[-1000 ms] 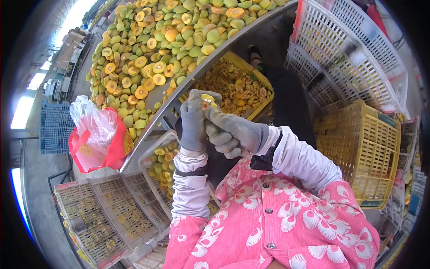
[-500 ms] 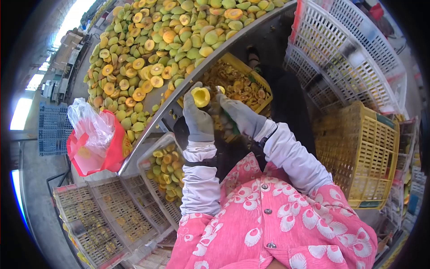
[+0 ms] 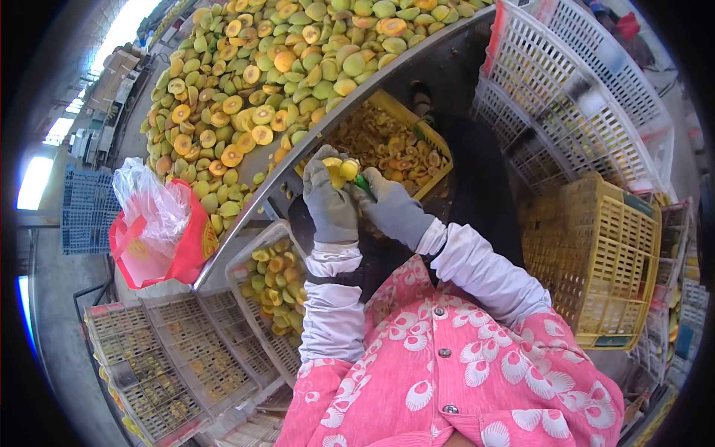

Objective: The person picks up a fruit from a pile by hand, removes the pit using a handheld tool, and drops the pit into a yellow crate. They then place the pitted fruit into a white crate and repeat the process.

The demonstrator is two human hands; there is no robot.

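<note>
Green-handled tool (image 3: 361,191): gripped in the right hand's (image 3: 398,212) closed fingers, long axis aimed near eleven o'clock, against the fruit half (image 3: 334,170) pinched in the left hand's (image 3: 331,208) fingers. Yellow crate (image 3: 414,119) at one o'clock; counter (image 3: 253,160) at ten. Tool's working end: indistinct.

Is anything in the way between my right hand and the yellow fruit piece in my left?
Only the green-handled tool, held in the right hand, lies between it and the yellow fruit piece in the left hand. Nothing else visible intervenes; whether the tool touches the fruit, I can't tell.
</note>
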